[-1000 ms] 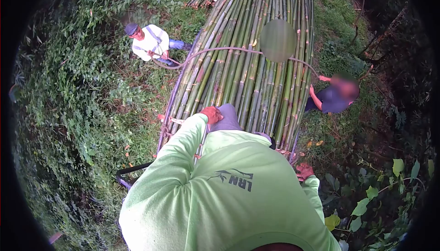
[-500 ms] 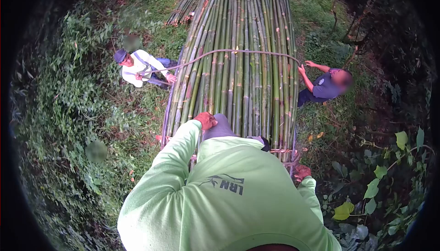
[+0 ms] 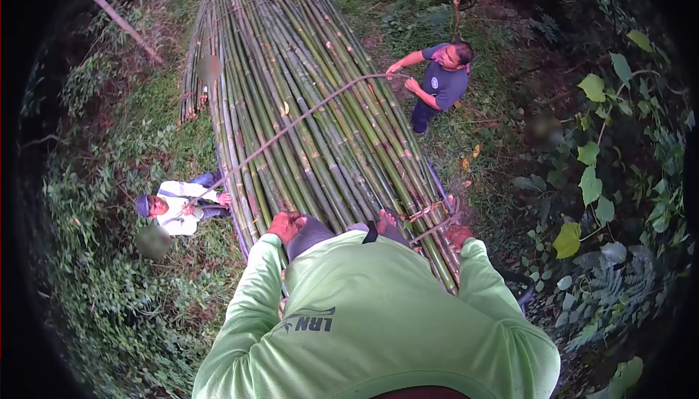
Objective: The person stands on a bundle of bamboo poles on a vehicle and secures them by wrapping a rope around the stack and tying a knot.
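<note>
My left hand (image 3: 286, 226) rests at my bent left knee (image 3: 308, 234), its fingers curled, with nothing seen in them. At the right edge of the long bundle of green bamboo poles (image 3: 291, 122), my right hand (image 3: 458, 235) is closed beside a rope lashing (image 3: 438, 227); what it grips is too small to tell. One of my bare feet (image 3: 387, 220) shows on the poles. A long rope (image 3: 297, 120) crosses the bundle farther forward, between two other people.
At the left a person in a white top (image 3: 178, 206) has hands on the rope. Another person in a dark shirt (image 3: 444, 84) holds its right end. Undergrowth (image 3: 95, 268) lies at the left, leafy vines (image 3: 590, 188) at the right. A pole (image 3: 120, 22) appears upper left.
The view has turned, so the bundle now slants to the upper left. The person on the right now has both hands at the rope. My hands keep nearly the same places on knee and bundle edge.
</note>
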